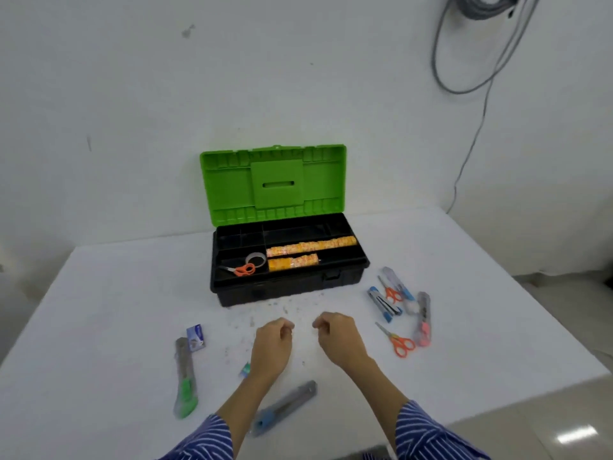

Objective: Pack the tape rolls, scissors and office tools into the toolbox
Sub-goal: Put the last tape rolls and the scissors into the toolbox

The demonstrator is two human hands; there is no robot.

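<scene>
- The toolbox (288, 280) sits open at the far middle of the white table (99, 310), its green lid (273, 182) standing upright against the wall.
- Inside its black tray lie two rows of orange-yellow tape rolls (310, 247), a clear tape roll (255, 259) and orange-handled scissors (243, 269) in the front-left compartment.
- The left hand (272, 343) and the right hand (336, 336) hover over the table just in front of the box, close together, both loosely curled with fingers drawn in; neither visibly holds anything.
- To the right of the box lie a blue stapler (383, 302), a second pair of scissors (391, 292), a blue cutter (398, 283) and a pink cutter (423, 318), bunched together; a third pair of scissors (398, 340) lies near the right hand.
- On the left lie a green cutter (184, 376) and a small blue box (195, 338).
- A blue-grey cutter (285, 406) lies between the striped sleeves, partly hidden by the left forearm.
- Small dark specks dot the table between hands and box.
</scene>
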